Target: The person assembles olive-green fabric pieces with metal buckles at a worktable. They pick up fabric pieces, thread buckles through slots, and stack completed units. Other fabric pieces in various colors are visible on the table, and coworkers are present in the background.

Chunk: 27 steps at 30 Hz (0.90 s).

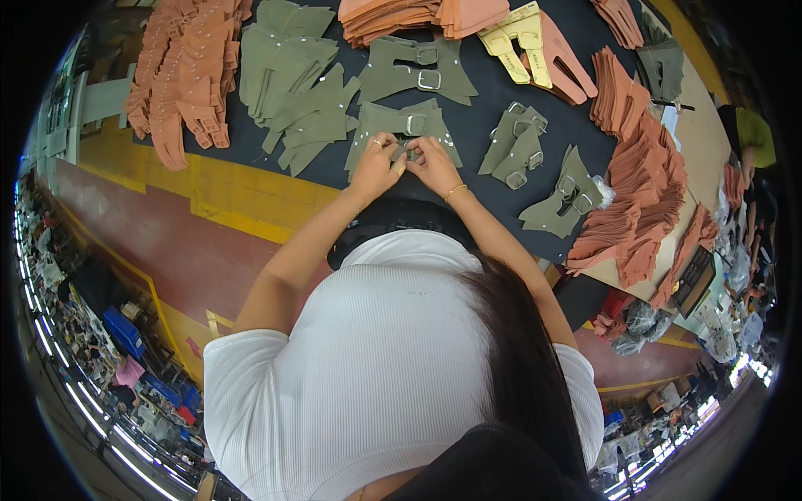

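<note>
An olive-green cut shoe-upper piece with a silver buckle lies on the dark table in front of me. Over its near part, my left hand and my right hand meet with bent fingers. Both pinch a short olive strap between them; its details are mostly covered by my fingers. Just beyond lies a second olive upper, its two straps fastened with buckles. Right of my hands are more buckled olive uppers, and another olive upper lies nearer the table edge.
Stacked olive pieces and rows of orange-brown pieces lie to the left. Orange-brown stacks line the right side. A yellow pattern piece rests at the back. Another person's arm shows at far right.
</note>
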Tool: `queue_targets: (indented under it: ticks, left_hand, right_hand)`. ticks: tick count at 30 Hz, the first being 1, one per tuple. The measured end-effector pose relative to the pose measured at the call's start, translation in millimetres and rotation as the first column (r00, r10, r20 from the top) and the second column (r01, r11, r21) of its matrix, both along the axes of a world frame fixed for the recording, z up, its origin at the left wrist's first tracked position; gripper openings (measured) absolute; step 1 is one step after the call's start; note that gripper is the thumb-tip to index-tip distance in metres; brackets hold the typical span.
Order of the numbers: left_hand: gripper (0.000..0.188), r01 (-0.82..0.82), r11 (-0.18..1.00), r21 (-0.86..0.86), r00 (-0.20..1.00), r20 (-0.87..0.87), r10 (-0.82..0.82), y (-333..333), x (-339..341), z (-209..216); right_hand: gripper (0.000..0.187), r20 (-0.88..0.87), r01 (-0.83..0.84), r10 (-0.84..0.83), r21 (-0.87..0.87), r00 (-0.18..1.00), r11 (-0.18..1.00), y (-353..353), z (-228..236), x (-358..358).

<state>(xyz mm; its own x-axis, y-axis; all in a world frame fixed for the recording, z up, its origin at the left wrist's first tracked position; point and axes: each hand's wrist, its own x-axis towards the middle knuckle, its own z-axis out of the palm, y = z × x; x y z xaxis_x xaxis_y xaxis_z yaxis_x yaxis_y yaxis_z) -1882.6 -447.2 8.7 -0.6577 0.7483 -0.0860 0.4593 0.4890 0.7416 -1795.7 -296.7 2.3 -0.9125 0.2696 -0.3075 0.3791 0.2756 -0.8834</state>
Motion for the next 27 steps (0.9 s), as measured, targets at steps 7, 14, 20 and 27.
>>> queue_targets:
  ticks: [7,14,20,27]
  left_hand:
    - [0.03,-0.213,0.975,-0.068,0.954,0.202,0.222,-7.3,0.2,-8.5]
    - [0.041,0.116,0.993,-0.009,0.985,0.127,-0.113,-13.5,-12.0,2.1]
    - [0.048,0.281,0.949,-0.141,0.96,0.028,-0.279,-4.8,-25.1,18.7]
    - [0.042,0.352,0.933,-0.074,0.934,-0.03,-0.355,-13.4,-36.9,39.5]
  right_hand:
    - [0.022,-0.005,-0.106,0.108,0.155,0.994,0.982,1.4,-11.9,-3.7]
    - [0.03,-0.059,-0.039,0.054,0.236,0.997,0.971,-5.4,-10.3,4.4]
    - [0.028,-0.156,-0.108,0.151,0.253,0.976,0.961,6.5,0.2,3.1]
    - [0.031,-0.104,-0.227,0.272,0.32,0.957,0.92,16.5,31.7,5.3]
